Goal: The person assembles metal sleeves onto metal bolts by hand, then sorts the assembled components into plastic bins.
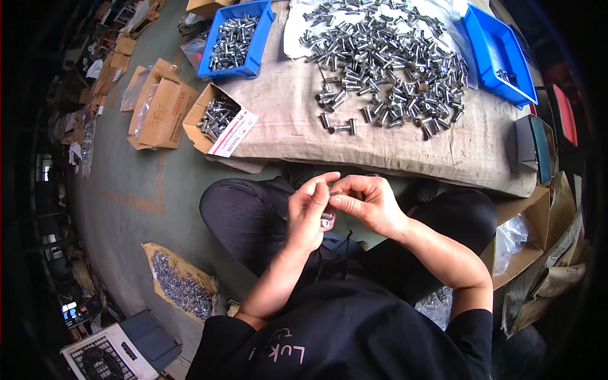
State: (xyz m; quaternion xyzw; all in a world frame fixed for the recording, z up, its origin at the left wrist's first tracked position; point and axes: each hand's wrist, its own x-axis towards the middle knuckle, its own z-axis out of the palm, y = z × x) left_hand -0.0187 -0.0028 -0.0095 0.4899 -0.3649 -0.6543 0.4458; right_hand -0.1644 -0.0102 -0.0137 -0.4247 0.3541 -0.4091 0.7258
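Observation:
My left hand (309,212) and my right hand (365,201) meet over my lap, fingertips touching. Between them I hold a small silver metal bolt (327,218), mostly hidden by the fingers. Both hands pinch it. I sit on the floor in dark trousers at the edge of a burlap-covered low table (285,120). A large heap of similar silver bolts (386,60) lies on the cloth just beyond my hands.
A blue bin (235,39) with bolts sits at the table's far left, another blue bin (500,54) at the far right. An open cardboard box (218,120) of bolts hangs off the left corner. More boxes and a bolt tray (180,285) lie on the floor.

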